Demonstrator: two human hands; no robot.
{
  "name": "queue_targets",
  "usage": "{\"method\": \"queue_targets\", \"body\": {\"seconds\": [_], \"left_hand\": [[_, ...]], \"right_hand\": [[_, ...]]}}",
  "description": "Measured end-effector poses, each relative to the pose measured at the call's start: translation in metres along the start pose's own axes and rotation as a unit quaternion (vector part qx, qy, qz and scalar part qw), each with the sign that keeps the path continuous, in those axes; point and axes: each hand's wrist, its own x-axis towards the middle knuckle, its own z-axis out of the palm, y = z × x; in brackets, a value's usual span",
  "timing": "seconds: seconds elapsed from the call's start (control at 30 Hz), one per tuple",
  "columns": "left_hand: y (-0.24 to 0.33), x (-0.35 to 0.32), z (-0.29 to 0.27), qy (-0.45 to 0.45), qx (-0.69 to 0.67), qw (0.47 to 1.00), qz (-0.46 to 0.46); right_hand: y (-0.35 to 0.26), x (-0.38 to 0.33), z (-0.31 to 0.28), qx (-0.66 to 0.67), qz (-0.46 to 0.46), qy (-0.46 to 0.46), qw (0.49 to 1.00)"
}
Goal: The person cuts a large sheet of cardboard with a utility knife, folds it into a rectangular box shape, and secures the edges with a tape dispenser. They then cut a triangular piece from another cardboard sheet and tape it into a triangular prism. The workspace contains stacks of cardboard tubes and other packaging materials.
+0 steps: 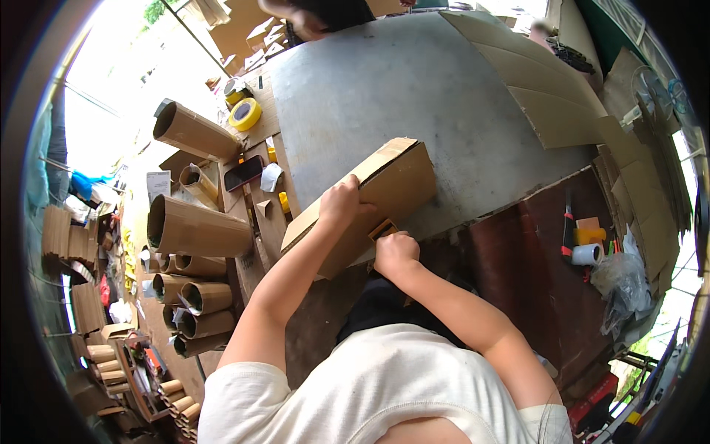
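Cardboard box (396, 185), near edge of desk (355, 89), gripped at upper edge by left hand (342, 201) | right hand (396, 252): closed round orange-brown object (382, 229), near box | leftward: phone (243, 173), yellow tape roll (254, 112), cardboard tubes (207, 228)

The left forearm (299, 255) is stretched forward and slanted to the right, and the left hand (342, 201) is held farther from the body than the right hand (396, 253). Its thumb is set apart from the fingers, which are partly hidden. The right forearm (455, 302) is angled forward and leftward across the front of the body. The right hand is curled into a compact grip. Both elbows are bent, and the hands are held near each other, not touching.
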Motion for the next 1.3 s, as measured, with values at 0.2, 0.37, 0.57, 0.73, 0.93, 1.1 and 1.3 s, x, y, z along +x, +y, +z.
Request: {"method": "queue_targets", "body": {"seconds": [0.2,0.37,0.57,0.73,0.93,1.1,1.3], "left_hand": [[0.003,0.000,-0.010,0.012,0.003,1.000,0.001],[0.003,-0.014,0.022,0.263,0.189,0.942,0.086],[0.019,-0.141,-0.029,-0.014,-0.547,0.823,-0.155],[-0.007,-0.145,-0.062,-0.164,-0.832,0.498,-0.179],[-0.078,-0.109,-0.075,-0.188,-0.769,0.574,-0.210],[-0.151,-0.056,-0.092,-0.091,-0.686,0.707,-0.145],[-0.170,-0.024,-0.032,-0.102,-0.614,0.773,-0.123]], "right_hand": [[0.003,0.011,0.022,-0.074,-0.021,0.030,0.997],[0.018,-0.008,0.029,-0.111,-0.083,0.033,0.990],[0.042,-0.133,0.010,0.156,-0.140,0.325,0.922],[0.001,-0.143,0.000,0.179,-0.236,0.374,0.879],[-0.047,-0.120,-0.005,0.196,-0.254,0.379,0.868],[-0.062,-0.114,0.001,0.162,-0.204,0.371,0.891],[-0.087,-0.089,0.002,0.103,-0.135,0.363,0.916]]}}
